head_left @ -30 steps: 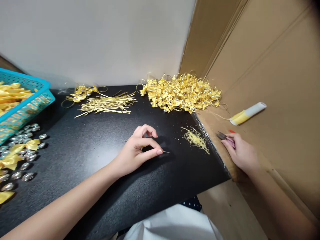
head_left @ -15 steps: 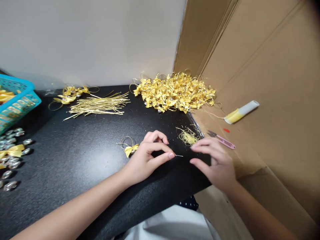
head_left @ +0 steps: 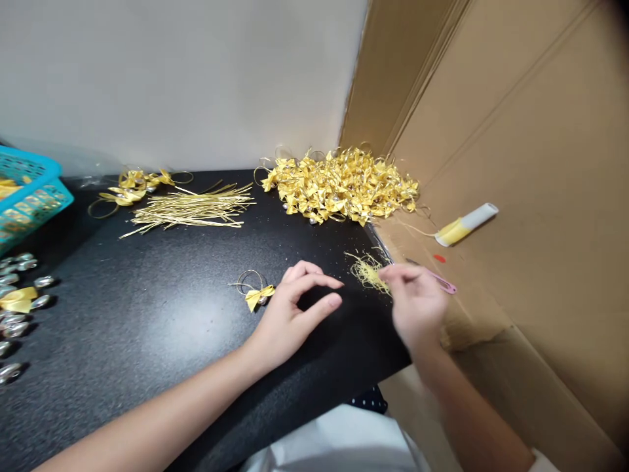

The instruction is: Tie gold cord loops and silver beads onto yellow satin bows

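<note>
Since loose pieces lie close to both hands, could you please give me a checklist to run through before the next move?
1. Left hand free: ok, thumb and forefinger apart, nothing between.
2. Right hand empty: cannot tell, fingers blurred.
3. Pale yellow tangled thread pile clear of right hand: not ok, fingertips at its edge.
4. Pink-handled metal snips unobstructed: not ok, right hand partly covers them.
5. Yellow ribbon bow with thin gold loop within left hand's reach: ok, right beside it.

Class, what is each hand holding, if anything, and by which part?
The left hand holds nothing visible. The right hand is blurred beside the thread tangle; its hold cannot be told.
</note>
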A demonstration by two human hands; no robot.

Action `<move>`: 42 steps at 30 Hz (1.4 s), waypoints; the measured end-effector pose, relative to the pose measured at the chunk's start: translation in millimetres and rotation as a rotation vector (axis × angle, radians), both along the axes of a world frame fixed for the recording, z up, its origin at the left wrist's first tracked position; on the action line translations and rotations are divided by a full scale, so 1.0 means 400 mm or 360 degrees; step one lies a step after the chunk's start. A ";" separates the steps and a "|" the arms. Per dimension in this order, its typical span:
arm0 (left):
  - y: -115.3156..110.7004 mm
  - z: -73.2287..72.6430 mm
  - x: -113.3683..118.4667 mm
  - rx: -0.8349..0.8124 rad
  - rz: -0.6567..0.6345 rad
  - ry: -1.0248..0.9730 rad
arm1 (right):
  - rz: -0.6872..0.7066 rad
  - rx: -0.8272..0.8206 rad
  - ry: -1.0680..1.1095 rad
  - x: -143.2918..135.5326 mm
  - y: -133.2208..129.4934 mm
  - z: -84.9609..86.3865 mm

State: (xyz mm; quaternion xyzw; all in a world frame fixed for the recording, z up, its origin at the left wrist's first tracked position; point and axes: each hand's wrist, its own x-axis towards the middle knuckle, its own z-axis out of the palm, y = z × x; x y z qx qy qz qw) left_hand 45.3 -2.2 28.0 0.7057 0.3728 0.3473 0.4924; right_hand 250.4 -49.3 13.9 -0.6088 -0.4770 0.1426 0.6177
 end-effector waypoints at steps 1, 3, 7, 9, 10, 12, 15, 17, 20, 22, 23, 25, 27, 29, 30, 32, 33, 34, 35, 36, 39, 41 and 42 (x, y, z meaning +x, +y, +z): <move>0.002 0.005 -0.015 0.0027 0.0039 0.0005 | -0.0153 -0.0051 -0.0154 0.045 0.015 0.005; 0.003 0.013 -0.056 0.0096 0.0105 0.0031 | -0.0429 -0.0215 -0.0357 0.140 0.039 0.010; -0.005 0.010 -0.151 0.0307 0.0303 0.0072 | -0.0340 -0.0531 -0.0566 0.269 0.060 -0.002; -0.011 -0.001 -0.190 0.0456 0.0425 0.0119 | -0.0310 -0.0537 -0.0745 0.292 0.065 -0.015; -0.013 -0.008 -0.205 0.0533 0.0467 0.0147 | -0.0301 -0.0516 -0.0841 0.298 0.067 -0.022; -0.012 -0.019 -0.226 0.0662 0.0523 0.0178 | -0.0287 -0.0472 -0.0992 0.303 0.071 -0.033; -0.005 -0.028 -0.237 0.0745 0.0607 0.0169 | -0.0286 -0.0465 -0.1097 0.306 0.076 -0.039; 0.001 -0.030 -0.237 0.0769 0.0655 0.0170 | -0.0282 -0.0479 -0.1114 0.308 0.078 -0.039; 0.005 -0.029 -0.236 0.0761 0.0686 0.0190 | -0.0266 -0.0503 -0.1106 0.312 0.079 -0.039; 0.005 -0.026 -0.239 0.0736 0.0734 0.0195 | -0.0269 -0.0500 -0.1109 0.313 0.076 -0.036; 0.005 -0.025 -0.241 0.0725 0.0765 0.0194 | -0.0294 -0.0476 -0.1121 0.313 0.073 -0.032; 0.007 -0.023 -0.246 0.0706 0.0832 0.0199 | -0.0399 -0.0365 -0.1170 0.303 0.064 -0.017; 0.013 -0.022 -0.251 0.0681 0.0908 0.0212 | -0.0543 -0.0177 -0.1221 0.276 0.053 0.011; 0.022 -0.024 -0.254 0.0646 0.0994 0.0196 | -0.0572 0.0015 -0.1213 0.220 0.046 0.048; 0.027 -0.026 -0.255 0.0620 0.1037 0.0177 | -0.0482 0.0090 -0.1182 0.179 0.047 0.068; 0.036 -0.031 -0.255 0.0557 0.1102 0.0133 | -0.0078 0.0195 -0.1184 0.075 0.059 0.100; 0.039 -0.034 -0.254 0.0525 0.1122 0.0121 | 0.0236 0.0154 -0.1207 0.017 0.072 0.110; 0.041 -0.037 -0.254 0.0498 0.1136 0.0117 | 0.0545 0.0055 -0.1215 -0.043 0.089 0.114; 0.041 -0.040 -0.254 0.0482 0.1139 0.0119 | 0.0791 -0.0018 -0.1198 -0.100 0.110 0.112; 0.040 -0.043 -0.253 0.0476 0.1132 0.0123 | 0.0990 -0.0129 -0.1185 -0.153 0.132 0.106; 0.033 -0.048 -0.252 0.0512 0.1082 0.0149 | 0.1226 -0.0518 -0.1201 -0.269 0.197 0.076; 0.028 -0.049 -0.250 0.0536 0.1043 0.0184 | 0.1287 -0.0726 -0.1230 -0.305 0.226 0.062; 0.027 -0.049 -0.248 0.0544 0.1024 0.0206 | 0.1316 -0.0794 -0.1233 -0.313 0.234 0.059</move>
